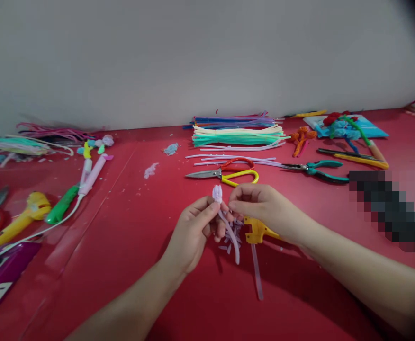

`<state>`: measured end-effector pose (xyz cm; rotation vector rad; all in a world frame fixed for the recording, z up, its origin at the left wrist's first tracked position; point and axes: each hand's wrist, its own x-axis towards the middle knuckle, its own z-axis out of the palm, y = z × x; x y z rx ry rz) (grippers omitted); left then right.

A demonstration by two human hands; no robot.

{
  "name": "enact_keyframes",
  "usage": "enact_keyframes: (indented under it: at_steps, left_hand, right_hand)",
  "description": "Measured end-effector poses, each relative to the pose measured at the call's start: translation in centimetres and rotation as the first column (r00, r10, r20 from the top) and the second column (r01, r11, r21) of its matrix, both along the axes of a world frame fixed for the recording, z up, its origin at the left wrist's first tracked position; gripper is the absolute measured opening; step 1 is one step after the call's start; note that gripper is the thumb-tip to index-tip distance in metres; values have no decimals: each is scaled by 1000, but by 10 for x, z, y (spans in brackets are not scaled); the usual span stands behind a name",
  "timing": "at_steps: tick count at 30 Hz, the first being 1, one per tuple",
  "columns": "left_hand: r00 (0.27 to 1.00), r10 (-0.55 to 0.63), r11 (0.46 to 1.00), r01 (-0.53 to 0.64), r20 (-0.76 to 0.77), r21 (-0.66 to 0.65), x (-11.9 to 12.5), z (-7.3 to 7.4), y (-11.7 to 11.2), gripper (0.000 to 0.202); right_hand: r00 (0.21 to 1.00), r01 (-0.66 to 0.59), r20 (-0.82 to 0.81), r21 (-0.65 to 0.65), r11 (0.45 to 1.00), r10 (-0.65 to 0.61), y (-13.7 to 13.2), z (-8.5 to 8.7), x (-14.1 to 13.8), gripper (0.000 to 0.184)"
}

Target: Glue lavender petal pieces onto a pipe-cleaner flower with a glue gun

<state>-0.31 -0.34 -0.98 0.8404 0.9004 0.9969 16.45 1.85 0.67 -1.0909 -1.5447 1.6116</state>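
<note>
near the middle of the red desk point(104, 237), the left hand point(196, 227) pinches 1 pale lilac bud point(217, 193), fuzzy and rounded, upright between thumb and fingers, a soft lilac stem point(234, 244) hanging below. the right hand point(264, 203) is just beside it, thumb and fingertips drawn together; i can't tell whether anything sits between them. under the hands lie short lilac snippets point(224, 247), too hidden to count, next to a yellow plastic glue gun point(253, 229) with 1 translucent stick point(257, 274) poking out.

a flat, shiny blue packet point(374, 127) lies by the wall at the right, its contents hidden from me, with fuzzy red and blue flowers point(339, 129) in front.

i count 2 pairs of scissors: 1 just beyond the hands, with steel blades point(203, 174), and 1 at the far left. 1 pair of teal-and-black pliers point(310, 168) lies right of the nearer scissors. behind them is a thick bundle of fuzzy cream and mint stems point(238, 136).
</note>
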Motion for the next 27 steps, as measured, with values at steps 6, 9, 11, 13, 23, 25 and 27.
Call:
enact_keyframes:
  at_steps: [6, 9, 11, 13, 23, 25, 27]
  left_hand:
    - [998, -41, 999, 39, -50, -27, 1, 1, -3, 18]
    - [999, -27, 1000, 27, -33, -13, 2, 1, -3, 18]
    - [1000, -1, 1000, 1, -28, 1, 2, 1, -3, 17]
    - [1000, 11, 1000, -11, -25, 9, 1, 1, -2, 16]
    - [1000, 9, 1000, -9, -10, 28, 2, 4, -3, 15]
    - [1000, 13, 1000, -12, -4, 23, 3, 4, -4, 15]
    - [1000, 13, 1000, -13, -7, 17, 3, 4, -4, 15]
  right_hand:
    - [979, 38, 182, 265, 964, -89, -2, 18, 7, 9]
    - [972, -51, 235, 164, 985, 11, -2, 18, 9, 11]
    - [971, -100, 223, 52, 994, 86, -1, 15, 8, 16]
    - [976, -102, 195, -11, 995, 102, -2, 10, 6, 19]
    - [950, -68, 311, 86, 994, 38, -3, 13, 5, 22]
    - [933, -76, 356, 63, 995, 49, -3, 13, 6, 23]
    - [935, -65, 353, 43, 997, 46, -3, 12, 6, 22]
